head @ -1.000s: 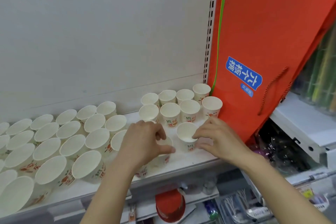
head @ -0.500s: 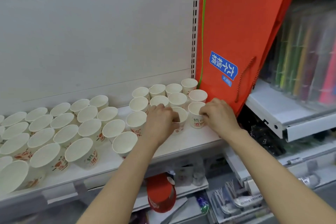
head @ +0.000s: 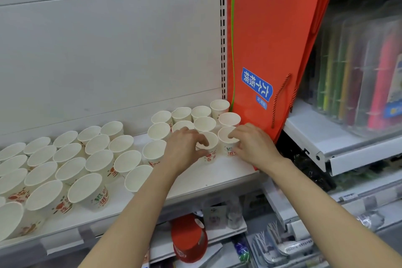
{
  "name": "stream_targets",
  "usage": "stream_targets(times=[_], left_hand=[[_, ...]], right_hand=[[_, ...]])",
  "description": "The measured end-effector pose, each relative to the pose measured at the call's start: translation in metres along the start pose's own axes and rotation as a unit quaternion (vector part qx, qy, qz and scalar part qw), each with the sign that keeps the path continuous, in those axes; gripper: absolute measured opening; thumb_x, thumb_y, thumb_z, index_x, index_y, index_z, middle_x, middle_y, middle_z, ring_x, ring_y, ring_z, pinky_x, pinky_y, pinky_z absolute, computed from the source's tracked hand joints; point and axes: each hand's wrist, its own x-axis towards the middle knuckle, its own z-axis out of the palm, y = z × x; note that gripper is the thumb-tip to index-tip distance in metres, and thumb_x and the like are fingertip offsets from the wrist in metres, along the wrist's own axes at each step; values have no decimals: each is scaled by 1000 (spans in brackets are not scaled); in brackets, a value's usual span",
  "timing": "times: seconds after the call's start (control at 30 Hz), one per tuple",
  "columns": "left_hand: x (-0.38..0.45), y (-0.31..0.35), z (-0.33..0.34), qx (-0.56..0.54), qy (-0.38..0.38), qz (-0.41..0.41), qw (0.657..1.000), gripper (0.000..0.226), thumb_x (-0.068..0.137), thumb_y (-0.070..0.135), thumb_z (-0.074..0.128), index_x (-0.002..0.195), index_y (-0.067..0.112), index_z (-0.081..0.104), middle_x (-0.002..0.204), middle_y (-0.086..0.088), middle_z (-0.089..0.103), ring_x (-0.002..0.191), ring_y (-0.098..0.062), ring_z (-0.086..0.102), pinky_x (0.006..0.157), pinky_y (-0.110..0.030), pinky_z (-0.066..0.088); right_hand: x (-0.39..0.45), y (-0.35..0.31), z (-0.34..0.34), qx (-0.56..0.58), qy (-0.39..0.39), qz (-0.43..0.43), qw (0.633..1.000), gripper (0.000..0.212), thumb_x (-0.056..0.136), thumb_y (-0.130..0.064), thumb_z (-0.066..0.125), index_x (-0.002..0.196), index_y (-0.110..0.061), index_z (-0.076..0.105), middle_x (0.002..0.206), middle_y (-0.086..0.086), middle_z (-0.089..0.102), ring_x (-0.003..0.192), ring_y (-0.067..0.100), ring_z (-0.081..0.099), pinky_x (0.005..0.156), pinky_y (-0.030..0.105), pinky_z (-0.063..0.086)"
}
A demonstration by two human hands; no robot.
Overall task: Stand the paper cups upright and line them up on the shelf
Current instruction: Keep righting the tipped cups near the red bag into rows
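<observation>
White metal shelf [head: 217, 180] with a pale back panel carries many white paper cups with red and green print [head: 87, 189], all standing upright with the mouth up. A loose crowd of them fills the left part of the shelf, and a tidier group stands at the right end, near the back edge. At that right end, the left hand [head: 185, 150] curls its thumb and fingers around one front cup [head: 210, 148]. The right hand [head: 253, 143] pinches the next cup [head: 228, 143], just beside the first, with one finger on its rim. An orange paper bag with a blue label [head: 272, 50] leans against the shelf's right corner.
</observation>
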Motion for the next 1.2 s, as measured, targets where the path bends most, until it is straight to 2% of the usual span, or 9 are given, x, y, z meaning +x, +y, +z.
stream_targets(times=[0.1, 0.3, 0.4, 0.5, 0.6, 0.77, 1.0, 1.1, 1.2], left_hand=[[4, 2, 3, 10, -8, 4, 1000, 12, 82, 42, 72, 91, 34, 73, 96, 12, 69, 90, -15, 53, 74, -33, 43], [5, -4, 9, -30, -8, 18, 999, 24, 79, 44, 74, 101, 34, 71, 109, 12, 69, 95, -13, 52, 82, -33, 45], [2, -19, 2, -69, 16, -24, 997, 69, 65, 68, 70, 126, 36, 61, 137, 7, 55, 125, -20, 47, 105, -41, 39], [-2, -40, -9, -18, -46, -143, 989, 113, 56, 90, 51, 151, 35, 26, 162, -4, 14, 148, -31, 10, 119, -47, 16], [-3, -52, -16, 11, -154, -254, 955, 121, 62, 88, 56, 154, 28, 5, 163, -9, -7, 148, -37, -4, 118, -52, 11], [0, -49, -11, 16, -192, -269, 944, 122, 62, 86, 57, 153, 22, 7, 162, -11, 0, 147, -36, 9, 115, -51, 20], [-6, -46, -16, 44, -167, -276, 946, 114, 66, 82, 60, 154, 29, 10, 163, -5, 0, 148, -34, 6, 116, -50, 12], [-23, -59, -44, 75, -118, -289, 947, 98, 67, 71, 70, 148, 31, 31, 157, -2, 27, 142, -31, 25, 110, -46, 25], [-48, -74, -69, 75, -77, -317, 942, 68, 69, 59, 75, 128, 32, 56, 132, -1, 56, 121, -28, 48, 98, -40, 37]], right_hand=[[1, 0, 1, 11, -18, -4, 1000, 19, 78, -25, 72, 94, -15, 70, 97, -2, 67, 95, 22, 52, 71, 30, 39], [3, 9, 2, -19, -29, 7, 999, 13, 83, -8, 60, 92, -10, 69, 98, 4, 67, 97, 26, 53, 74, 38, 46], [7, 7, 1, 23, -25, 9, 999, 43, 81, -27, 69, 121, -14, 62, 128, 4, 58, 122, 24, 44, 99, 34, 38], [18, 0, 1, 36, -88, 69, 993, 77, 88, -55, 53, 147, -12, 29, 157, 9, 20, 145, 25, 11, 116, 36, 14], [29, -7, 9, 46, -151, 148, 976, 90, 90, -67, 34, 152, -8, 5, 159, 14, -6, 146, 27, -10, 118, 40, 1], [38, -5, 27, 42, -172, 164, 970, 94, 90, -69, 28, 151, -3, 0, 158, 16, -8, 146, 27, -12, 119, 41, 0], [38, -9, 24, 37, -74, 102, 991, 76, 93, -59, 37, 148, -9, 22, 158, 8, 15, 145, 25, 5, 117, 39, 10], [37, -25, 20, 57, 62, -13, 996, 49, 90, -40, 59, 132, -16, 51, 134, 3, 53, 128, 24, 40, 105, 37, 29], [35, -51, 32, 90, 105, -86, 987, 27, 81, -25, 73, 106, -16, 69, 101, 0, 68, 99, 26, 56, 85, 41, 46]])
